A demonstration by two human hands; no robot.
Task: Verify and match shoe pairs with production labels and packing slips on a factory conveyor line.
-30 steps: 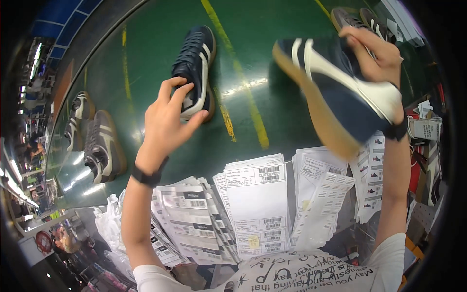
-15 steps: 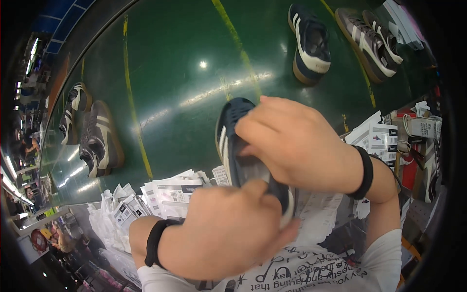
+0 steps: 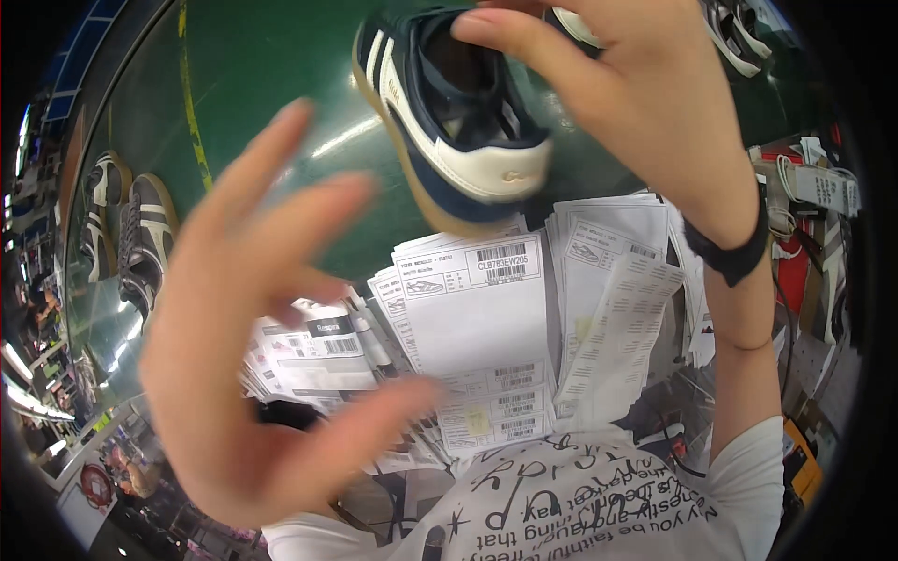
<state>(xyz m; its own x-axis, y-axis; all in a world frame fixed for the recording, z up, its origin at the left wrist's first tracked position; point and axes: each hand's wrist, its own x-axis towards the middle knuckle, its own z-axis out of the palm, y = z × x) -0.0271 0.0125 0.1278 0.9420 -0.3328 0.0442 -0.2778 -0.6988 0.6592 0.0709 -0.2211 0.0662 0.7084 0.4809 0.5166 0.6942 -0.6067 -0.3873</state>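
Observation:
A dark navy sneaker (image 3: 486, 173) with white stripes, a white heel patch and a gum-coloured sole is in front of me, heel toward me. My right hand (image 3: 650, 107) reaches over it from the right, thumb at the shoe's opening near the tongue and fingers partly cut off by the upper edge; it appears to grip the shoe there. Apart from the shoe, my left hand (image 3: 215, 365) is raised at the left with fingers spread and nothing in them, blurred by motion.
Sheets of printed labels (image 3: 486, 327) and bundled tags (image 3: 323, 346) line the green table's (image 3: 271, 56) near edge. Brown sneakers (image 3: 145, 234) stand at the left. Parts of other shoes (image 3: 734, 37) show at the far right, and a cluttered shelf is on the right side.
The navy sneaker has moved away from my body and looks bigger, with my right hand at its front. My left hand has come off the shoe, moved left and opened. The label sheets are uncovered.

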